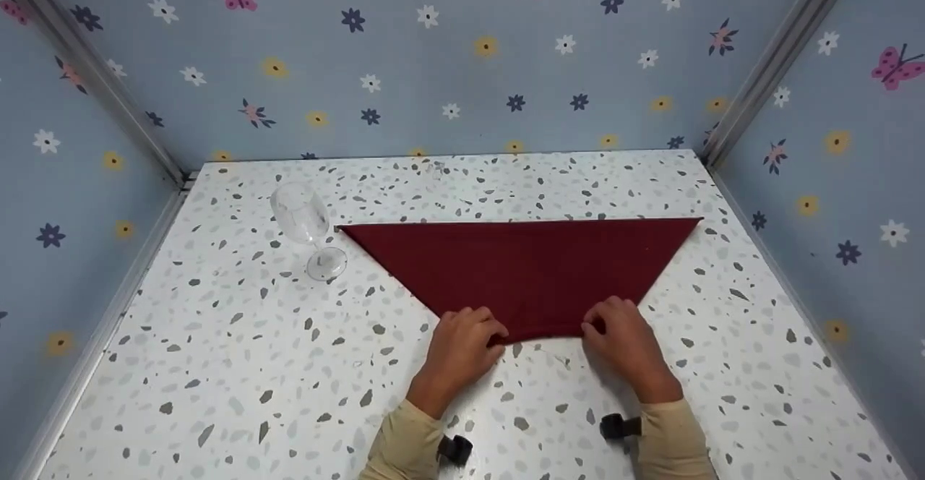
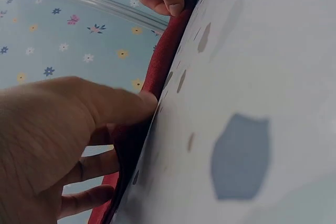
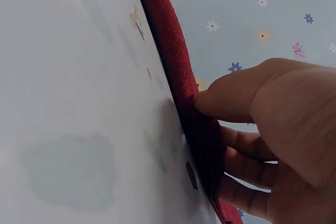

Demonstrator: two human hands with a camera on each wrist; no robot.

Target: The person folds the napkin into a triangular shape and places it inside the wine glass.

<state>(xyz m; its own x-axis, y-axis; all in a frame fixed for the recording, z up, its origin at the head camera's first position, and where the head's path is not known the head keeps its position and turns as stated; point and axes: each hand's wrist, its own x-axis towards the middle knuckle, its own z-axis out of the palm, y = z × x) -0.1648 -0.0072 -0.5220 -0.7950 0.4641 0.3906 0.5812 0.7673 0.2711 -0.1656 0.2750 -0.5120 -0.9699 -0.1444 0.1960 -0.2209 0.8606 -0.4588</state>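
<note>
A dark red cloth napkin [image 1: 535, 270] lies on the table, its long straight edge away from me and its short edge near me, the sides slanting inward. My left hand [image 1: 462, 346] pinches the near edge at its left end, thumb on the rolled fold and fingers over the cloth. At the right end, my right hand [image 1: 625, 343] grips the same edge between thumb and fingers. In the left wrist view the napkin's near edge [image 2: 163, 51] is a thick rounded fold running between both hands. The right wrist view shows the thumb pressing that fold [image 3: 176, 51].
A clear stemmed wine glass [image 1: 300, 212] stands left of the napkin, close to its far left corner. Under everything is a white speckled table [image 1: 217, 364]. Blue flowered panels [image 1: 448, 53] rise behind it and along both sides.
</note>
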